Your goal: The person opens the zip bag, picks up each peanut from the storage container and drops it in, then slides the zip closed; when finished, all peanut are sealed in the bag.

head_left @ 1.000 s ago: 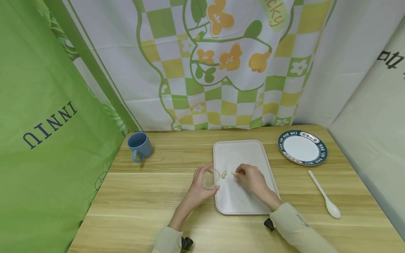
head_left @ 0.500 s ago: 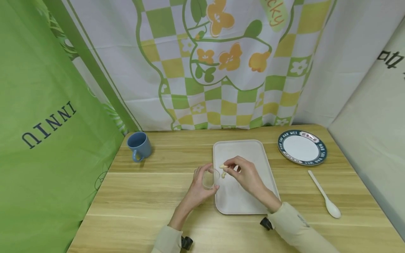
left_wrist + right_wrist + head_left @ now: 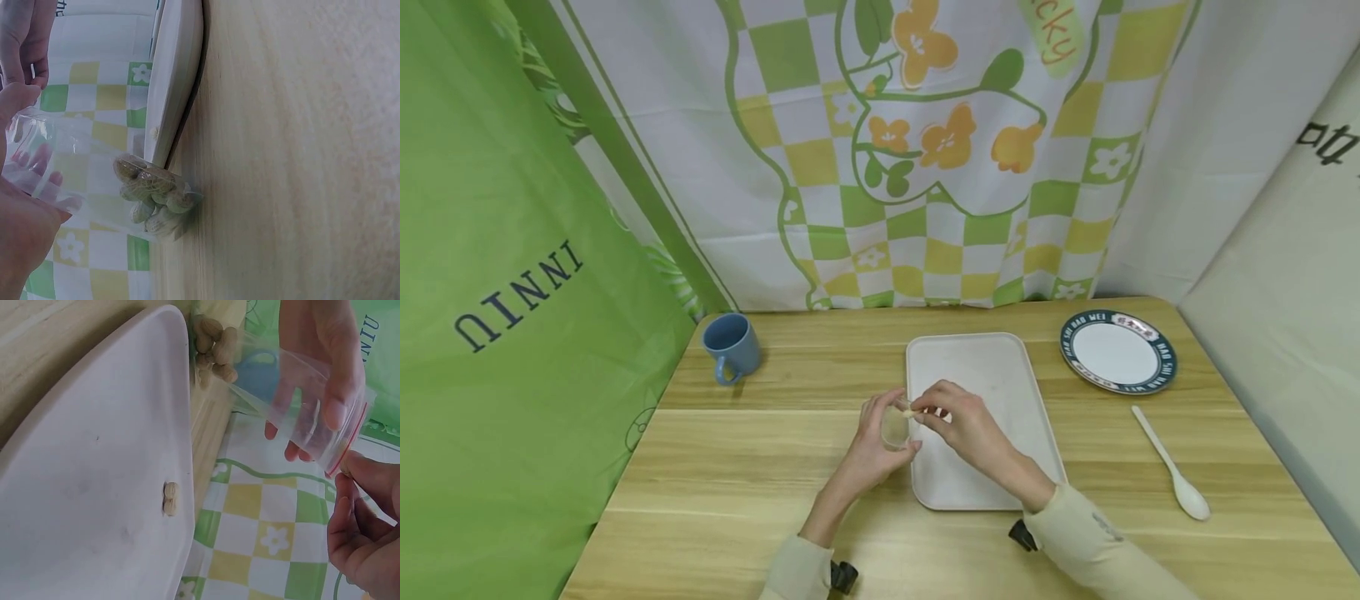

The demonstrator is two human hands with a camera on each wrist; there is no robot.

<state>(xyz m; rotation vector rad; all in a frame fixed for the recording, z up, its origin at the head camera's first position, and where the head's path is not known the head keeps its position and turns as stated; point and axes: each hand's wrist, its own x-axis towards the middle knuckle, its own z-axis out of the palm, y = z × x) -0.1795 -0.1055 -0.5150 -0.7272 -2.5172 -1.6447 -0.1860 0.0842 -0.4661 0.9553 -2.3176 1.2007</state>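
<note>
A clear zip bag [image 3: 253, 378] with a red seal line hangs down, its mouth held open by my left hand [image 3: 871, 443], thumb on one side and fingers on the other. Several unshelled peanuts [image 3: 153, 187] fill its lower end, close to the tabletop. At the bag's mouth, my right hand [image 3: 964, 423] pinches a peanut [image 3: 910, 412] between thumb and fingertips; the fingers mostly cover it in the right wrist view. One more peanut [image 3: 170, 499] lies on the pale tray [image 3: 1000, 392], near its left edge; my right hand hides it in the head view.
A blue mug [image 3: 732, 347] stands at the table's back left. To the right of the tray are a dark-rimmed plate [image 3: 1117, 352] and a white spoon [image 3: 1172, 467]. A checked curtain [image 3: 940, 250] borders the back of the wooden table [image 3: 737, 483].
My right hand has lifted a peanut from the tray and carried it left to the bag's mouth. My left hand has stayed in place with the bag.
</note>
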